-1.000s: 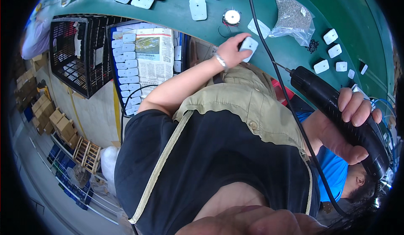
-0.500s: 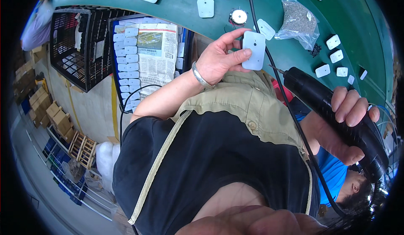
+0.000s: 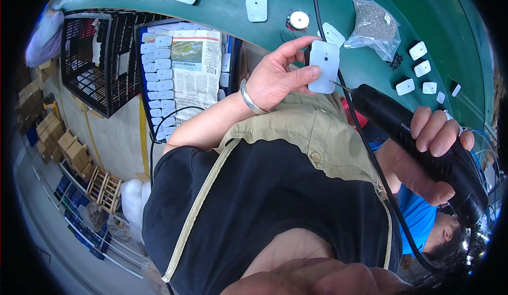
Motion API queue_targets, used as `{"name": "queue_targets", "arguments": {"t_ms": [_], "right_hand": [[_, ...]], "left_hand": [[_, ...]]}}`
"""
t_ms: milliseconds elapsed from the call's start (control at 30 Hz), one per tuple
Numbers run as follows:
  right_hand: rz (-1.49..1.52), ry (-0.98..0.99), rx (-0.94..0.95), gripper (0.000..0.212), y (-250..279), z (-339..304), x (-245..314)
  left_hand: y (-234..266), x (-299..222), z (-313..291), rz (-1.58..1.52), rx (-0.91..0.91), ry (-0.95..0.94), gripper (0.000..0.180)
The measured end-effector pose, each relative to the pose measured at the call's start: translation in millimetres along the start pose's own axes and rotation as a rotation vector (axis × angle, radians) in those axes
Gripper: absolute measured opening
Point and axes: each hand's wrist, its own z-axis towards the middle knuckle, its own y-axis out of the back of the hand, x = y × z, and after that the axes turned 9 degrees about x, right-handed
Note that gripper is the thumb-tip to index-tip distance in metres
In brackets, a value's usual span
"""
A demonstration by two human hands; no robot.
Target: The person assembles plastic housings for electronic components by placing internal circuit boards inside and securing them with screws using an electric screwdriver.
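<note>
Screwdriver (image 3: 418, 141) bit toward upright white plate (image 3: 324, 66)

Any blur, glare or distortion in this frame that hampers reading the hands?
Head view: strong fisheye bending of the green table edge; left hand gripping the small white plastic cover is sharp; right hand on the black electric screwdriver is sharp; no glare; black vignette around.
</note>
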Motion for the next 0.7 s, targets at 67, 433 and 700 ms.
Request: {"name": "queue_targets", "arguments": {"t_ms": [67, 433, 700], "right_hand": [[0.001, -0.012, 0.009, 0.067, 0.6, -0.4, 0.2], [-0.029, -0.082, 0.314, 0.067, 10.3, 0.3, 1.6], [0.043, -0.089, 0.384, 0.065, 7.3, 1.5, -4.2]], "left_hand": [[-1.9, -1.2, 0.4, 0.005, -0.004, 0.0, 0.051], [-4.7, -0.4, -1.1, 0.127, -0.054, -0.127, 0.054], [-3.5, 1.4, -2.4, 0.101, -0.082, -0.112, 0.052]]}}
